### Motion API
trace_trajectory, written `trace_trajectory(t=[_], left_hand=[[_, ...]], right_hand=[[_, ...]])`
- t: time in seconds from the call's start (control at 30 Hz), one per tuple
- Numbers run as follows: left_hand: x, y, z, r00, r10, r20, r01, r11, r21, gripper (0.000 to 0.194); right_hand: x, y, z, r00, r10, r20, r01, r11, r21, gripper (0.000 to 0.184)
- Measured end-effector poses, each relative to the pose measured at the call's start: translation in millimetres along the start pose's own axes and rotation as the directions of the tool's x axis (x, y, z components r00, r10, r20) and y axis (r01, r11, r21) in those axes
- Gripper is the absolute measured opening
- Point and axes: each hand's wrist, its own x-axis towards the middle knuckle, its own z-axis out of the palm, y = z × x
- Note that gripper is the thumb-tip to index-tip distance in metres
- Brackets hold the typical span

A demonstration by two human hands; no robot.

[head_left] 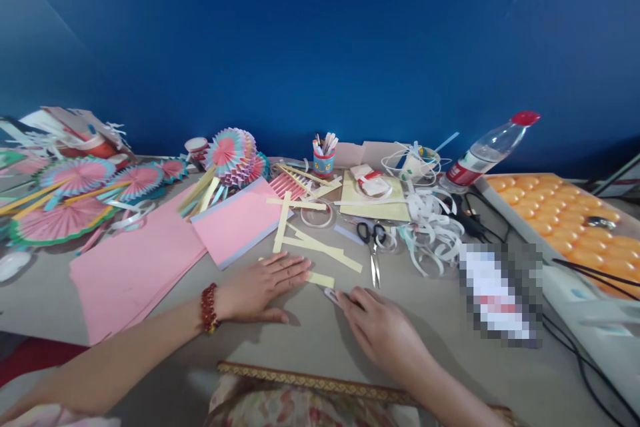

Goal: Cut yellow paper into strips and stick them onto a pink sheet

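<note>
Cup of pen-like sticks beyond both hands

Far side: we've got a plain wall, saturated blue, filling the top of the view, darkest along the top middle. Far left, a diagonal line splits off a paler, greyer blue area. We're at a wide grey-beige table, its far edge close to the wall. Right side: orange bumpy panel in a pale frame, function unclear to us; black cables cross it. Near left, red patch below the table edge. Light's soft, shadows faint.
</note>
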Motion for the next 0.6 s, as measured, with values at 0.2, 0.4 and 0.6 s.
trace_trajectory(t=[0.2, 0.4, 0.6], left_hand=[[1.0, 1.5, -1.6, 1.0, 0.0, 0.009, 0.0, 1.0, 0.003, 0.085], [0.3, 0.7, 0.5, 1.0, 0.011, -0.029, -0.011, 1.0, 0.011, 0.088], [0.3, 0.8, -0.4, 1.0, 0.012, 0.005, -0.012, 1.0, 0.008, 0.087]], right_hand=[[4.5, -6.3, 4.1, 1.0, 0.001, 0.003, -0.001, 1.0, -0.015, 0.036], [15.3, -14.1, 2.6, 1.0, 0.003, 0.02, -0.002, 0.999, -0.05, 0.037], [25.8, -20.3, 4.3, 0.999, 0.009, 0.054, -0.007, 0.999, -0.034, 0.036]])
